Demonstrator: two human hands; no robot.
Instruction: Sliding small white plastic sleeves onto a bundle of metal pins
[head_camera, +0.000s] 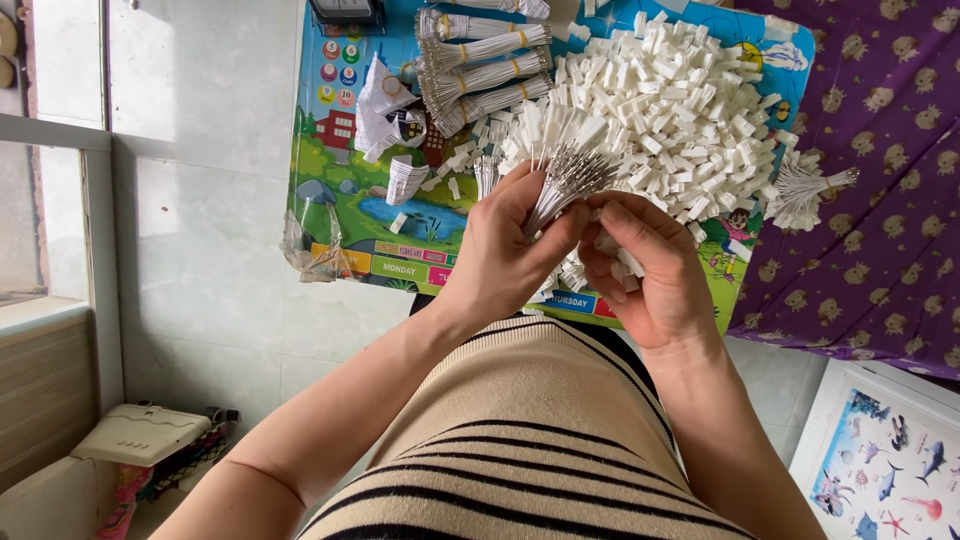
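Left hand grips a fanned wire bundle, metal tips up for picking. Right hand fingers curl shut around small white connectors, above the worktop heap.

A bundle of thin white wires with bare metal tips fanned upward out of the left hand, pinched at its base. A small white plastic connector sat under the right hand fingertips, just beside it.
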